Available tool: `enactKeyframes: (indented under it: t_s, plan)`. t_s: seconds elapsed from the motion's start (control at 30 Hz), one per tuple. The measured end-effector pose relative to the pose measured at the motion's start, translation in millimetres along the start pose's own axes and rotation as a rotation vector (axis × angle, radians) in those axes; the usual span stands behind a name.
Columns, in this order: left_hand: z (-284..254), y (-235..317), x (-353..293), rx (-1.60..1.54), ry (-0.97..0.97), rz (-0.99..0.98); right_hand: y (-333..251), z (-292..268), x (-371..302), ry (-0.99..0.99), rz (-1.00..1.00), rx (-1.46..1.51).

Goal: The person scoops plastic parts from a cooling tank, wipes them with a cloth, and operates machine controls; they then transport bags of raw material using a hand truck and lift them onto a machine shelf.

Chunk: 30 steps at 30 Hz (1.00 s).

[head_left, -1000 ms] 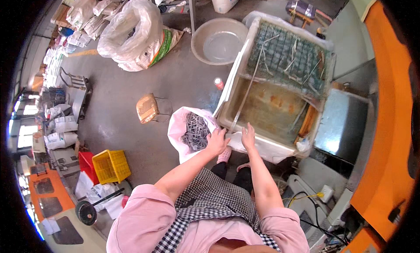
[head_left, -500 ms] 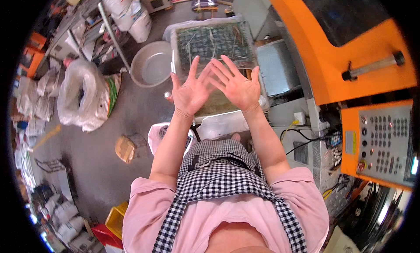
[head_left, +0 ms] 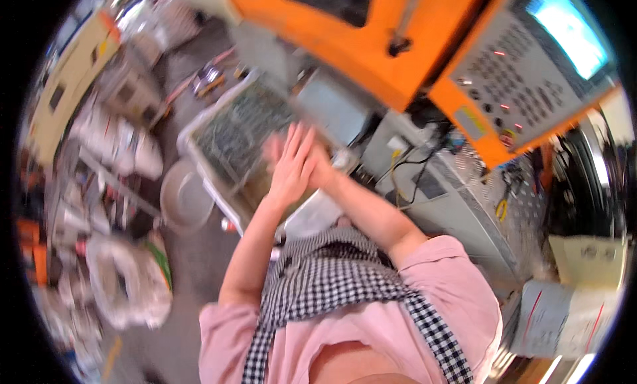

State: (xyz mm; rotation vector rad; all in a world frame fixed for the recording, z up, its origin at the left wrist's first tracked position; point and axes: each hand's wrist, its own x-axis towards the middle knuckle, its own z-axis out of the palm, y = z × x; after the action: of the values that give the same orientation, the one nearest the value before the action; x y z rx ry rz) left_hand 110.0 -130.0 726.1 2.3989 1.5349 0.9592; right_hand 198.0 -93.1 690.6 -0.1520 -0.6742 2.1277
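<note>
My left hand (head_left: 290, 170) lies palm-in across my right hand (head_left: 321, 169), the two touching in front of my apron. Its fingers are stretched out and point away from me. Much of the right hand is hidden behind the left. Its blurred fingers stick out past the left hand's edge, stretched too. Neither hand appears to hold anything. Beneath and beyond them stands a large pale tub (head_left: 207, 173) with dark greenish, mesh-like contents (head_left: 242, 128).
An orange machine (head_left: 424, 59) with a button panel (head_left: 511, 85) and a lit screen (head_left: 569, 32) rises at the right. A grey cabinet (head_left: 451, 211) with cables stands below it. Left are a round basin (head_left: 186, 215) and an open plastic-lined sack (head_left: 149, 298).
My spread hands have come together, the left now over the right. The view has turned right, so the tub and basin appear tilted and farther left, and the machine's screen shows.
</note>
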Motion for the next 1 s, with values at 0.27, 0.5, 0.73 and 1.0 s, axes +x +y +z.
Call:
enactKeyframes:
  t_s: [0.27, 0.5, 0.73, 1.0]
  plan:
    - [59, -242, -139, 0.525, -0.175, -0.196, -88, 11, -39, 0.121, 0.304, -0.807]
    - [70, -166, -222, 0.104, -0.587, -1.097, -184, -58, -110, 0.769, -0.206, -1.639]
    - [115, -235, -390, 0.251, -0.547, -0.988, -202, -48, -79, 0.775, -0.328, -1.751]
    - [105, -208, -459, 0.084, -0.550, -1.202, -197, -24, -42, 0.777, -0.623, -1.968]
